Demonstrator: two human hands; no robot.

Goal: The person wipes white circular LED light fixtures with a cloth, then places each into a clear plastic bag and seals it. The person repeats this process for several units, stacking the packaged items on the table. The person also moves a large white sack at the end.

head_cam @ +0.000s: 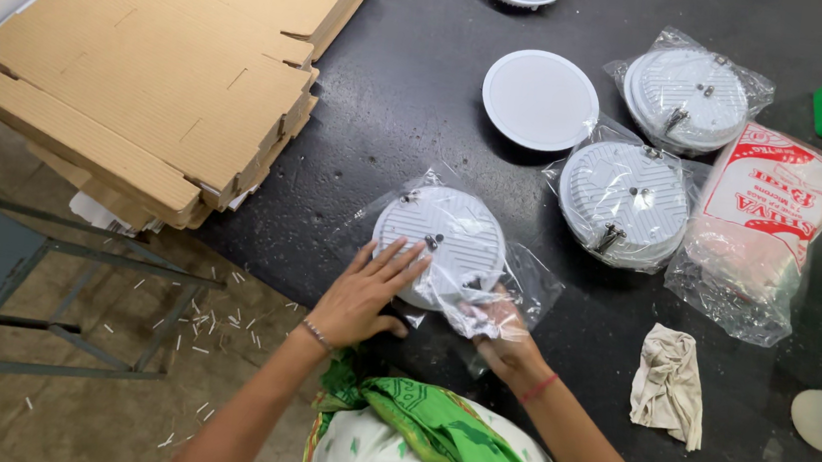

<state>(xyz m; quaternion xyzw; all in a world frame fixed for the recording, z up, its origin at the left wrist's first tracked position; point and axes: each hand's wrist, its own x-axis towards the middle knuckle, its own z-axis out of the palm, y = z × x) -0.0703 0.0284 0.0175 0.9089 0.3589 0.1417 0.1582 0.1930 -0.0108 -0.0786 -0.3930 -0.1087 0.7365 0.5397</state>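
- Green scarf (433, 424) lies closest, just below the round white lamp (442, 244).
- Left hand (365, 292) rests flat, fingers spread, on that lamp's near-left edge.
- Right hand (497, 330) pinches the clear plastic bag (527, 282) around the lamp.
- Two bagged lamps (625, 201) sit right of it; flattened cardboard boxes (166, 67) lie left.

Head camera, looking steeply down — close over dark table (424, 92)

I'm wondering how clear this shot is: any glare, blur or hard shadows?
Head view: soft, even light; clear bag glints faintly over the right hand, blurring its fingers; left hand sharp on the round white lamp; short soft shadows on the black table.
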